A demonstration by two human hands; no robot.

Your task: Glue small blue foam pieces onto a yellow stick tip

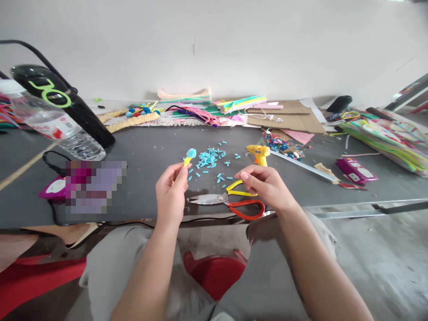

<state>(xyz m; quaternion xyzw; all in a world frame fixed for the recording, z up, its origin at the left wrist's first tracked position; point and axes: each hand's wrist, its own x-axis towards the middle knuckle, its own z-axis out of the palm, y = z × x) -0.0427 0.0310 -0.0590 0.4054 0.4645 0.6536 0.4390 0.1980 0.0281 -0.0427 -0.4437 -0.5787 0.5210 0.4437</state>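
My left hand (173, 189) pinches the yellow lower end of a small piece with a blue fluffy top (189, 156), held upright. My right hand (262, 183) is closed, thumb against fingertips, above the scissors' handles; what it grips, if anything, is too small to name. Scissors with one yellow and one red handle (249, 209) lie near the table's front edge, blades to the left. Short blue pieces (207, 159) are scattered between and beyond my hands. A yellow glue gun (259, 154) lies just behind my right hand.
On the left stand a plastic bottle (60, 125) and a black device (83, 113). Bundles of coloured stems (240, 104) and cardboard (287, 118) line the wall. A metal ruler (302, 167) and purple box (356, 171) lie at right; another person's leg shows lower left.
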